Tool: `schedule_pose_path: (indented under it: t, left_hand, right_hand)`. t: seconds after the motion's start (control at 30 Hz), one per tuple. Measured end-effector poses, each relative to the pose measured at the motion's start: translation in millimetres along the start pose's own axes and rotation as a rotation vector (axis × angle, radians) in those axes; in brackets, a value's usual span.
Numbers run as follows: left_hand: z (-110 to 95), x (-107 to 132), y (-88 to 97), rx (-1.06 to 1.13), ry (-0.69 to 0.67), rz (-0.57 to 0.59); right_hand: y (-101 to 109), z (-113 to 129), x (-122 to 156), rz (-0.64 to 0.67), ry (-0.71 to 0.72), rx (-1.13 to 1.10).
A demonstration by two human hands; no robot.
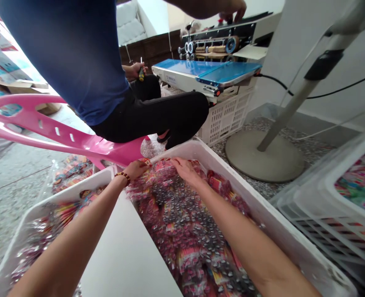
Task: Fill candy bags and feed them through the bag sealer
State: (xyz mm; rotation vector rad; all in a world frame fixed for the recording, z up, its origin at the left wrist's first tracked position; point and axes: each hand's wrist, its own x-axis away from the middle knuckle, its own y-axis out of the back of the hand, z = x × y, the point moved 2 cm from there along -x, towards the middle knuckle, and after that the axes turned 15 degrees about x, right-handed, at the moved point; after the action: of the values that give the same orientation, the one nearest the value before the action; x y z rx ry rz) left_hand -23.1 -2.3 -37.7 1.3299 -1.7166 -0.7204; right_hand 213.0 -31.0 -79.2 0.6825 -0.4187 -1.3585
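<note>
At the far end of the white bin [294,243], both my hands are on a row of clear plastic packets [164,168] with pink and red contents. My left hand [136,170], with a beaded bracelet at the wrist, has its fingers closed on the row's left end. Opposite it, my right hand [186,171] grips the right end, its fingertips partly hidden against the plastic. Below lie many similar packets [188,231] with rows of small dark, shiny tips. A white board [123,251] lies under my left forearm, beside the packets.
A person in a blue shirt [74,62] sits ahead on a pink chair [46,128], holding a screwdriver [141,72]. Beyond is a machine with a blue belt [207,68]. To the right stand a round pole base [264,156] and a white crate [321,202].
</note>
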Motion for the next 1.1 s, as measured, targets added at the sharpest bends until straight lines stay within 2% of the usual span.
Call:
schedule_pose_path:
  t: [0.1,0.2,0.3,0.37,0.53,0.67,0.87,0.93,1.03,1.1]
  left_hand:
    - [-5.6,2.0,-3.2,-0.105,-0.091,0.047]
    - [-8.0,7.1,-3.0,-0.082,-0.162,0.078]
    - [-5.3,11.8,-0.8,-0.001,-0.157,0.163]
    - [-2.4,11.6,1.2,0.028,-0.118,0.169]
    - [-2.4,3.0,-0.8,0.004,-0.041,0.094]
    - [-7.0,2.7,-5.0,-0.04,-0.044,0.018]
    - [-1.1,6.5,-4.6,0.065,0.04,0.112]
    - [-1.7,5.7,-4.5,0.015,-0.007,0.096]
    - [-6.4,3.9,-1.0,-0.096,-0.131,-0.02]
    - [-9.4,2.6,4.6,-0.072,-0.153,-0.097]
  right_hand:
    - [-1.3,-0.5,-1.3,0.002,0.014,0.019]
    - [-2.5,-0.2,-2.7,0.006,0.017,0.021]
    - [-3.6,1.0,-3.2,0.01,0.024,0.03]
    - [-4.1,1.7,-2.7,-0.003,0.044,0.025]
    - [-5.8,2.0,0.9,-0.008,0.111,0.057]
    - [-8.4,0.9,1.2,0.041,0.151,0.149]
    - [-12.5,-4.0,-7.3,0.055,0.196,0.075]
    - [-12.1,-6.0,-8.9,0.031,0.164,0.01]
    - [-9.9,-6.6,-9.1,-0.018,0.099,-0.041]
    - [-9.7,-4.7,-9.1,-0.037,0.078,-0.046]
